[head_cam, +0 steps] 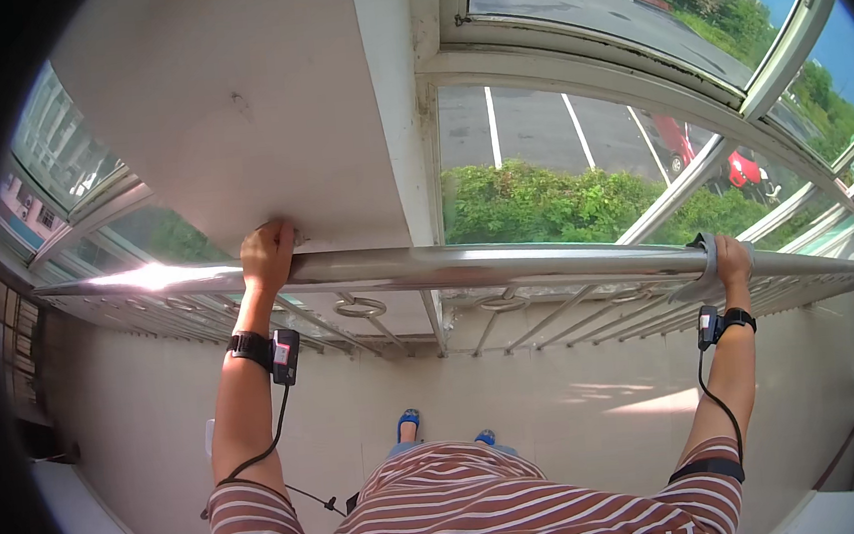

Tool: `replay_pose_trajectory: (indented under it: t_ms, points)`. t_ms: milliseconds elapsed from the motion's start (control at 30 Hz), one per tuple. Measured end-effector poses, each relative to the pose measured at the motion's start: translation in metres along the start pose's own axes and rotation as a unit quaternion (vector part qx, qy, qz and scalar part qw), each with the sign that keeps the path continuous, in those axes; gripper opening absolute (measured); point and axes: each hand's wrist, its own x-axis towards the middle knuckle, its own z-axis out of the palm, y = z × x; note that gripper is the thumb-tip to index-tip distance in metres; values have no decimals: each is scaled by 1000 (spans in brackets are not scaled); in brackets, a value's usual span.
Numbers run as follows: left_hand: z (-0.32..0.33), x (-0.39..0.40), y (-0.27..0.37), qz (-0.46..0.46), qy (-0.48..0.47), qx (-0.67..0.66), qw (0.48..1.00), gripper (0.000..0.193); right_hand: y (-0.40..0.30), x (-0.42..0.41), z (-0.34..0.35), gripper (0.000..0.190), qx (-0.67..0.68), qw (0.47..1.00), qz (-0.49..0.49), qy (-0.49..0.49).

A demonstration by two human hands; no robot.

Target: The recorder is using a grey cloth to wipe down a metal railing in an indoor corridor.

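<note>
A polished metal handrail (502, 261) runs across the view in front of me. At its right part, my right hand (733, 262) grips a grey cloth (707, 264) that is folded over the rail. My left hand (268, 251) is at the rail further left, beside the pale wall panel (297, 142), with its fingers curled. Whether those fingers close on the rail or on something small is hidden. Each wrist wears a black strap with a small cabled device, one on the left (285, 357) and one on the right (708, 326).
Thin metal balusters (544, 322) with metal rings (359, 307) stand below the handrail. Beyond it are window frames (608, 79), with shrubs (527, 202) and a parking area outside. My feet in blue shoes (408, 419) are on the pale floor (557, 385).
</note>
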Motion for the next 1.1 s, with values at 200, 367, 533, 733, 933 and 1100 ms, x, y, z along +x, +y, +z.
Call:
replay_pose_trajectory:
  t_ms: [200,367,533,733,933,1100]
  points:
    - [5,0,-1,12,1,23,1000,28,-58,11,4,40,-137,961,-167,-175]
    - [6,-2,-4,29,13,47,998,28,-170,0,4,27,-120,902,-306,-280]
    - [14,-1,2,24,12,58,998,29,-286,-28,-4,32,-40,875,-341,-340]
    - [13,-4,-2,17,21,41,999,34,-401,-64,-20,42,49,892,-239,-380]
    - [12,1,-1,6,-14,71,997,32,-472,-81,-37,43,100,871,-197,-439]
    - [9,4,-1,27,-12,51,998,33,-471,-73,-32,46,138,859,-118,-479]
